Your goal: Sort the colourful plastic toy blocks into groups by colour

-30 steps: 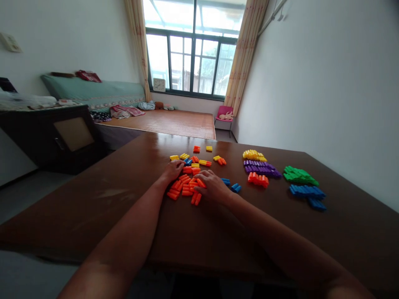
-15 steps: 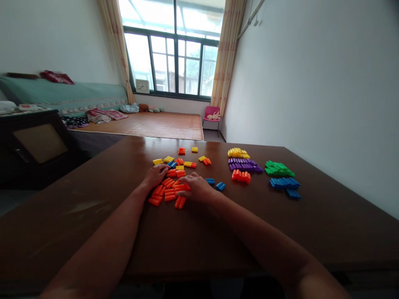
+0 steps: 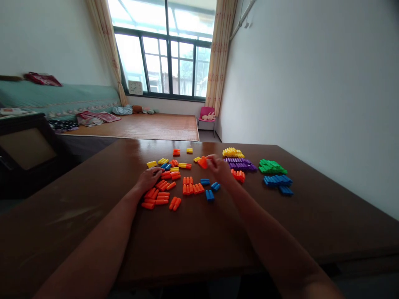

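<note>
My left hand (image 3: 150, 179) lies on the brown table with its fingers stretched out, their tips beside a blue plastic block (image 3: 166, 167) and the orange blocks (image 3: 166, 175). My right hand (image 3: 218, 168) is over the table's middle, its thumb and fingers pinched on an orange plastic block (image 3: 203, 162). Its fingers partly hide that block; a yellow block (image 3: 197, 159) is just left of it. Nearer to me, several orange blocks (image 3: 192, 189) form a close group, with blue blocks (image 3: 209, 195) on their right. The small blocks look like joined tubes.
On the right are sorted groups: yellow (image 3: 233, 152), purple (image 3: 240, 164), orange (image 3: 238, 175), green (image 3: 272, 166) and blue (image 3: 277, 180). Beyond the table (image 3: 249, 232) stand a mat-covered bed (image 3: 156, 126) and a pink chair (image 3: 207, 111). A dark cabinet (image 3: 25, 145) is at left.
My right hand has moved away and to the right from the orange pile to the loose orange block. A group of orange blocks and another blue block now show. My left hand stays put.
</note>
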Tool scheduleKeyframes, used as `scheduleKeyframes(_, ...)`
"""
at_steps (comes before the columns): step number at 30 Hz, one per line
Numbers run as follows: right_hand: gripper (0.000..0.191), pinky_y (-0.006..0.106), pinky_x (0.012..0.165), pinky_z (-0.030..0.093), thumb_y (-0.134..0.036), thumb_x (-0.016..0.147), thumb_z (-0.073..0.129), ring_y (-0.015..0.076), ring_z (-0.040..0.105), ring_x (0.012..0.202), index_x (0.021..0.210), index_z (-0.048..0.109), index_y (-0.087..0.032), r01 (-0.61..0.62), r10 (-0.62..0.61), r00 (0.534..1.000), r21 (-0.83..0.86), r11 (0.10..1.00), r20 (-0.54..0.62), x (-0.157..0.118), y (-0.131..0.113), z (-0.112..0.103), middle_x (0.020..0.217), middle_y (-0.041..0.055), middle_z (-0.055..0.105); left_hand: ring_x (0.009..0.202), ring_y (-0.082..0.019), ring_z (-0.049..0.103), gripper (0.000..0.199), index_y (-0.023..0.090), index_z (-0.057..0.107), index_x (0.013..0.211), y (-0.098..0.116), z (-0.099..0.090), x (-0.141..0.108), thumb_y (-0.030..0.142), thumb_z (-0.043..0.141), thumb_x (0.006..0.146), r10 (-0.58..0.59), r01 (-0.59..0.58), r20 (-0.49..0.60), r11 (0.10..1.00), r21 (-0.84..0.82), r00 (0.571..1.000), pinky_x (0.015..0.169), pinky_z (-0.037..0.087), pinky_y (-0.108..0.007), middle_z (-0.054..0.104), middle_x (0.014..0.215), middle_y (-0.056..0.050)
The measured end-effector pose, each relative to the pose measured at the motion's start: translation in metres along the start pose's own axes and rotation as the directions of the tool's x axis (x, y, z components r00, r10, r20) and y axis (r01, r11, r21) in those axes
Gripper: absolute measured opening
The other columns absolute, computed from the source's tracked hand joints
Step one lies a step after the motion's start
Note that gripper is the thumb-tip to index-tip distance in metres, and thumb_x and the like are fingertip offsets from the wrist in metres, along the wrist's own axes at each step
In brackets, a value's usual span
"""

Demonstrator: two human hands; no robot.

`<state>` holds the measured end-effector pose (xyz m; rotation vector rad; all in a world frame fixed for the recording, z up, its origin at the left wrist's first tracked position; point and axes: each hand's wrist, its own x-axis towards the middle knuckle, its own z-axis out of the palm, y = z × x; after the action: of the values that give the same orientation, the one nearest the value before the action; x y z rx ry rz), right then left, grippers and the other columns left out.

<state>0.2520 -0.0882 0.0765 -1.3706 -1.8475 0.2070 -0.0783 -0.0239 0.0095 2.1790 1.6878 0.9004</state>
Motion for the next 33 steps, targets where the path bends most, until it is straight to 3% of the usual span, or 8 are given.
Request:
scheduleKeyframes(3, 0.028, 0.029, 0.072, 0.053, -0.034, 0.087, 0.049, 0.0176, 0.066, 0.079, 0.102, 0.062, -0.015, -0.29, 0.3, 0.948, 0.103, 0.952, -0.106, 0.005, 0.079, -0.056, 0.092, 0.0087, 0.07, 0.098, -0.023, 0.065, 0.041, 0.023, 0.072, 0.102, -0.003, 0.001, 0.001, 0.047, 0.045, 0.083, 0.0, 0.0, 0.005, 1.0, 0.003, 1.0, 0.083, 0.049, -0.03, 0.071, 0.109, -0.005)
scheduleKeyframes(7, 0.02, 0.028, 0.063, 0.055, -0.031, 0.082, 0.054, 0.0186, 0.068, 0.07, 0.09, 0.063, -0.015, -0.63, 0.658, 0.744, 0.206, 0.749, -0.114, -0.016, 0.157, -0.096, 0.085, 0.012, 0.071, 0.097, -0.023, 0.064, 0.042, 0.025, 0.071, 0.103, -0.007, 0.002, 0.004, 0.049, 0.045, 0.082, -0.014, 0.014, 0.014, 1.0, 0.018, 1.0, 0.084, 0.048, -0.031, 0.071, 0.11, -0.004)
scheduleKeyframes(10, 0.012, 0.026, 0.059, 0.056, -0.027, 0.08, 0.055, 0.0179, 0.068, 0.067, 0.079, 0.061, -0.017, -0.74, 0.753, 0.658, 0.172, 0.65, -0.015, -0.03, 0.174, -0.096, 0.077, 0.0103, 0.071, 0.097, -0.023, 0.064, 0.043, 0.025, 0.072, 0.102, -0.008, 0.002, 0.005, 0.051, 0.045, 0.081, -0.003, 0.002, 0.015, 1.0, 0.016, 1.0, 0.083, 0.048, -0.031, 0.071, 0.109, -0.004)
scheduleKeyframes(14, 0.012, 0.026, 0.054, 0.054, -0.029, 0.073, 0.064, 0.0183, 0.067, 0.059, 0.071, 0.061, -0.017, -0.78, 0.779, 0.625, 0.092, 0.619, 0.056, -0.034, 0.174, -0.092, 0.06, 0.0058, 0.066, 0.099, -0.023, 0.063, 0.043, 0.024, 0.072, 0.099, -0.006, 0.0, 0.003, 0.052, 0.046, 0.08, 0.013, -0.013, 0.018, 1.0, -0.002, 1.0, 0.086, 0.048, -0.03, 0.071, 0.108, -0.004)
scheduleKeyframes(17, 0.017, 0.027, 0.057, 0.051, -0.034, 0.071, 0.067, 0.0189, 0.066, 0.06, 0.069, 0.064, -0.018, -0.737, 0.748, 0.663, -0.15, 0.659, 0.03, -0.033, 0.173, -0.099, 0.057, 0.0053, 0.065, 0.099, -0.023, 0.063, 0.044, 0.023, 0.072, 0.099, -0.005, 0.0, 0.003, 0.053, 0.046, 0.08, 0.022, -0.022, 0.03, 1.0, -0.003, 0.999, 0.087, 0.047, -0.03, 0.071, 0.108, -0.005)
scheduleKeyframes(23, 0.035, 0.028, 0.078, 0.047, -0.045, 0.073, 0.067, 0.0199, 0.064, 0.088, 0.097, 0.068, -0.02, -0.381, 0.413, 0.911, -0.388, 0.84, 0.001, -0.027, 0.159, -0.098, 0.096, 0.0085, 0.068, 0.101, -0.023, 0.063, 0.043, 0.022, 0.071, 0.098, -0.004, -0.001, 0.003, 0.051, 0.044, 0.081, 0.038, -0.038, 0.036, 0.999, -0.003, 0.999, 0.089, 0.047, -0.03, 0.07, 0.111, -0.006)
scheduleKeyframes(27, 0.054, 0.031, 0.088, 0.043, -0.044, 0.061, 0.078, 0.0231, 0.057, 0.102, 0.108, 0.065, -0.02, -0.291, 0.376, 0.922, -0.466, 0.836, 0.098, -0.026, 0.154, -0.082, 0.111, 0.0094, 0.063, 0.1, -0.023, 0.064, 0.042, 0.023, 0.071, 0.098, -0.002, -0.003, 0.002, 0.051, 0.045, 0.08, 0.033, -0.033, 0.034, 0.999, 0.007, 0.999, 0.088, 0.048, -0.03, 0.071, 0.109, -0.004)
scheduleKeyframes(33, 0.045, 0.032, 0.089, 0.042, -0.031, 0.065, 0.077, 0.0233, 0.056, 0.103, 0.108, 0.066, -0.021, -0.293, 0.388, 0.916, -0.493, 0.819, 0.101, -0.028, 0.161, -0.073, 0.108, 0.0081, 0.065, 0.099, -0.023, 0.064, 0.041, 0.024, 0.072, 0.096, -0.001, -0.003, 0.002, 0.051, 0.046, 0.08, 0.038, -0.038, 0.029, 0.999, -0.007, 0.999, 0.087, 0.048, -0.03, 0.071, 0.108, -0.004)
